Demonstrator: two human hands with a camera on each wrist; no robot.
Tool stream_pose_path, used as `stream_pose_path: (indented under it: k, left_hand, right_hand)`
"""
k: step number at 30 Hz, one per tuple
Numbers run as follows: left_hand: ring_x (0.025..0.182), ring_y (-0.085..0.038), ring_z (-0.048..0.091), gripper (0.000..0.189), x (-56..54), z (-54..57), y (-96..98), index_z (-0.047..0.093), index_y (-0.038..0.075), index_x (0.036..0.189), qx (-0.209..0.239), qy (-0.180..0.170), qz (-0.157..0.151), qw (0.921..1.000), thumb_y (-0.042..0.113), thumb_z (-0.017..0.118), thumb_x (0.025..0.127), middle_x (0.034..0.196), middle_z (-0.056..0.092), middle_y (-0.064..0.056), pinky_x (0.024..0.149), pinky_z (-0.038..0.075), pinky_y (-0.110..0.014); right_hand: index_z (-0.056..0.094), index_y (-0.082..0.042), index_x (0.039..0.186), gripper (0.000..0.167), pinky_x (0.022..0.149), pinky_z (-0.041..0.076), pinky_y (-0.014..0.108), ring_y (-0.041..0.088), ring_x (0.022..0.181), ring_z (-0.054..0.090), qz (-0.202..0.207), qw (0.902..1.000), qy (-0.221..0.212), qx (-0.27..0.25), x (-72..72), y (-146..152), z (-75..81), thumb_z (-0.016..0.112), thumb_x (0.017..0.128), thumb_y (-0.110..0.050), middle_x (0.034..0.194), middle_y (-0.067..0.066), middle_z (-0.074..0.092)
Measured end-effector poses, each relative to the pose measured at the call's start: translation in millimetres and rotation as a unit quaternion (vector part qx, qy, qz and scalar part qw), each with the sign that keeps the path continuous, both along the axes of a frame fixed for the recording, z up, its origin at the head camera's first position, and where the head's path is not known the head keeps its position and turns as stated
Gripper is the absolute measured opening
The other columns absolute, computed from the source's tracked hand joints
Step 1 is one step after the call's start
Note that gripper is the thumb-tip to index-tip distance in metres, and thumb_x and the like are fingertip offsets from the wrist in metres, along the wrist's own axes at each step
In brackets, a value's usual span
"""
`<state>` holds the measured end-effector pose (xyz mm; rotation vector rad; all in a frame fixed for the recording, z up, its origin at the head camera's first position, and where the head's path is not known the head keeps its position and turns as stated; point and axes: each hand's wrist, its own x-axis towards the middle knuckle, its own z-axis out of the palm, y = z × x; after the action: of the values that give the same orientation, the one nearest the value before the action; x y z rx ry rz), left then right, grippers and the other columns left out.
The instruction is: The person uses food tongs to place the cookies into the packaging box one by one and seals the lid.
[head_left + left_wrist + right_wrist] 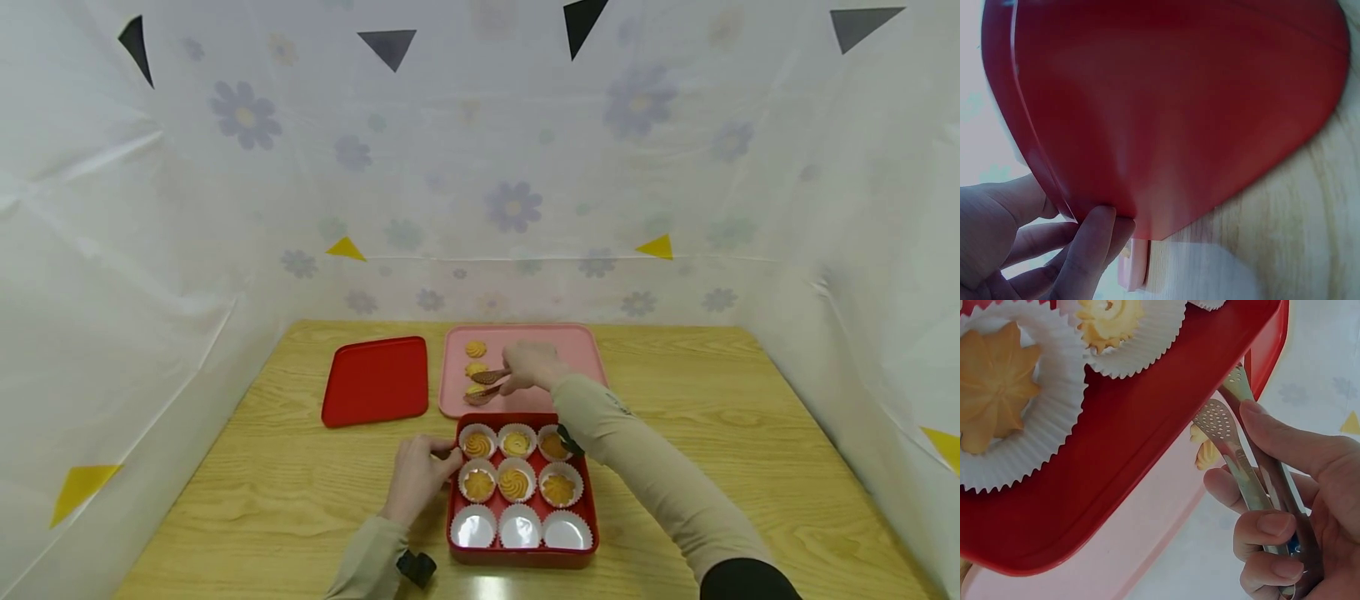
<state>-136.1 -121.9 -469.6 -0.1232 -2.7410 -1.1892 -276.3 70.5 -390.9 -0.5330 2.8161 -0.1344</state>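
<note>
My right hand (531,367) grips a pair of metal tongs (1254,469) with perforated tips. In the head view the tong tips are parted over the left side of the pink tray (573,337), right at the nearest piped cookies (475,389). My left hand (422,475) pinches the left wall of the red box (522,558), its thumb inside the rim and fingers against the outer side (1166,125). Inside the box stand white paper cups in three rows. The far and middle rows hold cookies (513,483); the near-row cups (520,527) hold none.
A red lid (378,379) lies flat at the back left, beside the pink tray. Another cookie (476,349) sits near the tray's far left corner. The wooden table (675,417) ends at a white sheet wall (450,167) printed with flowers.
</note>
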Motion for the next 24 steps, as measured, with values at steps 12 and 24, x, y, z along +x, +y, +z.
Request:
stream_pose_path:
  k: [12,24]
  left_hand:
    - [0.062,-0.007,0.051,0.019,-0.1,-0.4,-0.1,0.081,0.004,0.096,0.006,-0.005,-0.002,1.0000,0.011,0.072,0.081,0.076,0.076,-0.004,0.058,0.041,-0.020]
    - [0.064,-0.008,0.052,0.018,0.3,0.1,0.4,0.082,0.005,0.095,0.002,0.001,0.003,1.0000,0.012,0.073,0.080,0.077,0.076,-0.005,0.060,0.042,-0.021]
  right_hand:
    - [0.063,-0.014,0.089,0.031,0.066,0.046,0.035,0.016,0.074,0.054,0.005,0.9999,0.007,0.010,-2.7,-2.8,-2.7,0.082,0.081,-0.038,0.088,0.000,0.066]
    - [0.064,-0.014,0.090,0.030,0.068,0.048,0.037,0.017,0.075,0.056,0.008,0.9999,0.013,0.008,-1.5,-1.9,-1.7,0.082,0.082,-0.037,0.089,0.001,0.067]
